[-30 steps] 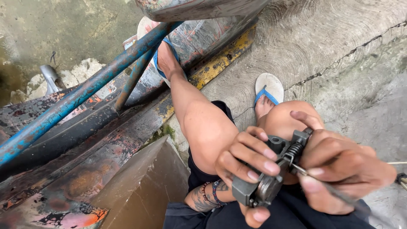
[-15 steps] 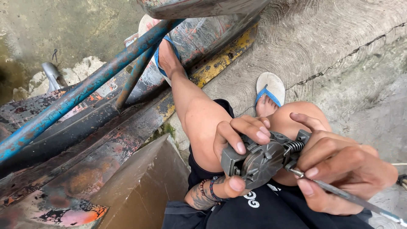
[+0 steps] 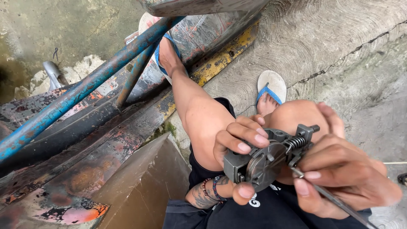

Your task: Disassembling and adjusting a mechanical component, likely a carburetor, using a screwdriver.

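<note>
- The left hand [image 3: 237,146] grips the grey metal mechanism [image 3: 265,161] over the person's lap, fingers closed round its block end.
- The part has turned since a second ago: its round face now points up at the camera, spring [image 3: 296,143] toward the right.
- The right hand [image 3: 343,178] pinches a thin metal tool [image 3: 335,199], tip at the disc's edge.
- The face is now exposed for probing.
- A blue pipe [image 3: 85,89] lies well apart.

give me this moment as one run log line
left hand: holds grey metal part with round disc and coil spring | right hand: holds thin metal rod, tip at disc | where: over lap, above cracked concrete floor
</note>
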